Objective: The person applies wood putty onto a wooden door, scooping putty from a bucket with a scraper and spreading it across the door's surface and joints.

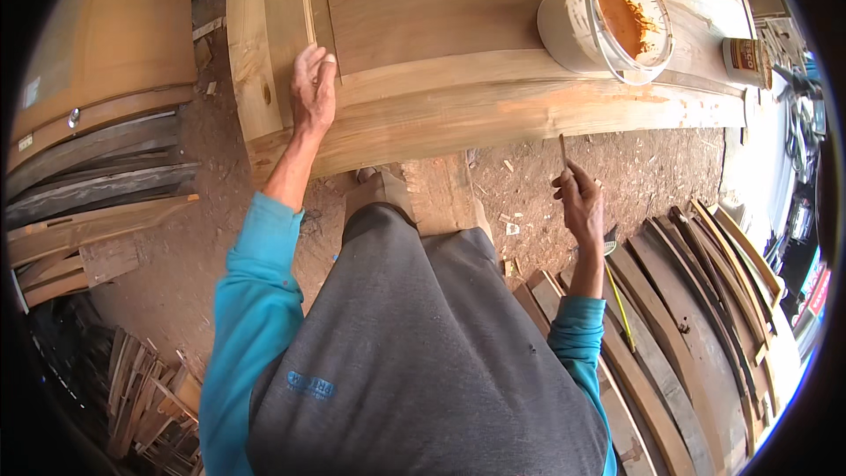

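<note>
Woodwork at a pale door panel (458,44), one hand flat on it and the other holding a thin stick.

Stacked dark boards (97,185) lie at the far left on the dirt floor (203,238). Next comes the left hand (313,88), fingers together and pressed flat on the panel's frame where a vertical rail meets the lower crosspiece, gripping nothing. The panel lies across the top of the view, its near edge smeared with orange-brown filler. Right of centre, a white bucket (573,31) of that orange paste stands on the panel. Below it, clear of the panel's edge, the right hand (580,203) pinches a thin wooden stick (563,150) between thumb and fingers, its tip pointing up. Curved wooden slats (696,300) fan out at the far right, with a small can (743,62) on the panel's right end.
</note>
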Tool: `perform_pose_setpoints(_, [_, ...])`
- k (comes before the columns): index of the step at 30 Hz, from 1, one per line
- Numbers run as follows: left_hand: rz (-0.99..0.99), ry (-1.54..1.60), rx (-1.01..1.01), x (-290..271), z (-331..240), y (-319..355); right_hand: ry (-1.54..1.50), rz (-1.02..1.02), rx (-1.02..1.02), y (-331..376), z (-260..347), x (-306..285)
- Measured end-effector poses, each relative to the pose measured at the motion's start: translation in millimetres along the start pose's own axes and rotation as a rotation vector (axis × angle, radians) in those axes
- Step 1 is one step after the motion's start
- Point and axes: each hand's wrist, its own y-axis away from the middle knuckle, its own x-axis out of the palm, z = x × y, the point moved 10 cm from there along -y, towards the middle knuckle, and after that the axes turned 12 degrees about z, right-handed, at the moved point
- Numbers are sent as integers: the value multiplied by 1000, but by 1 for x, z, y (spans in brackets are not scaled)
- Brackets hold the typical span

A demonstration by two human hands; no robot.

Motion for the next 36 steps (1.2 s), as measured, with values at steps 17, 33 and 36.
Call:
perform_pose_setpoints(17, [-72,-591,19,-162,21,159,60,-43,8,47,120,209])
perform_pose_setpoints(33, [183,-340,-256,-141,71,164,565,76,-184,6,200,273])
perform_pose_setpoints(36, [204,-302,-274,-138,71,163,505,70,-170,-2,196,265])
